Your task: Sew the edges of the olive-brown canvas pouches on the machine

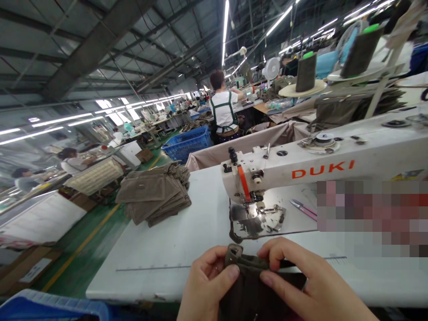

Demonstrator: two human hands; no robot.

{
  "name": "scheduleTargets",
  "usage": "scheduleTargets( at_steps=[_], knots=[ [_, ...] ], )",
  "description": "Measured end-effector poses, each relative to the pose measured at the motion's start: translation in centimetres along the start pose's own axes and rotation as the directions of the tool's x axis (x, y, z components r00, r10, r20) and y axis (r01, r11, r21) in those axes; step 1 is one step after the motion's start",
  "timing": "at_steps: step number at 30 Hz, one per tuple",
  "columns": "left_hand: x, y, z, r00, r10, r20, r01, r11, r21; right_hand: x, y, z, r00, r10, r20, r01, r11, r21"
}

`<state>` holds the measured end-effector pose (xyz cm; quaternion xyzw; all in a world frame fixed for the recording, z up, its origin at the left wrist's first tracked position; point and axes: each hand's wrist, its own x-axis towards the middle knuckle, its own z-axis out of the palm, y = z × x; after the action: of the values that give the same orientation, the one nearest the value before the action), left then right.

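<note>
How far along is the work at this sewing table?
Done: a stack of folded brown fabric pieces lies on the white table, possibly sewn. In hand: the left hand and right hand pinch a dark brown fabric piece. Remaining: the white DUKI sewing machine holds no fabric under its foot.

I'm getting a bright feed: long strip lights (279, 21) under the roof burn white, and light falls from overhead, leaving only faint, soft shadows on the white sewing table (160, 276). The left hand (209, 283) and right hand (310, 281) read sharp, but the wide lens bows the steel roof beams (96, 49) near the edges, the green floor (83, 240) smears at lower left, and a coarse pixelated patch (371, 214) hides part of the right side.
</note>
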<state>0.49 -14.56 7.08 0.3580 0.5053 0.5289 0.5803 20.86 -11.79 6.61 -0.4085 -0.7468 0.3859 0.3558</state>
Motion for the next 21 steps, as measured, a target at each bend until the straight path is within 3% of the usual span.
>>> scheduleTargets(
  at_steps=[6, 21],
  knots=[
    [-0.31, -0.16, -0.06, 0.998, -0.048, -0.045, 0.044, 0.995, -0.091, 0.01, -0.66, -0.20, 0.996, -0.084, -0.004, 0.084, 0.994, -0.074],
    [-0.71, -0.47, -0.34, 0.992, -0.127, -0.024, 0.122, 0.980, -0.156, 0.03, -0.55, 0.05, 0.998, 0.045, 0.033, -0.043, 0.998, -0.044]
  ],
)
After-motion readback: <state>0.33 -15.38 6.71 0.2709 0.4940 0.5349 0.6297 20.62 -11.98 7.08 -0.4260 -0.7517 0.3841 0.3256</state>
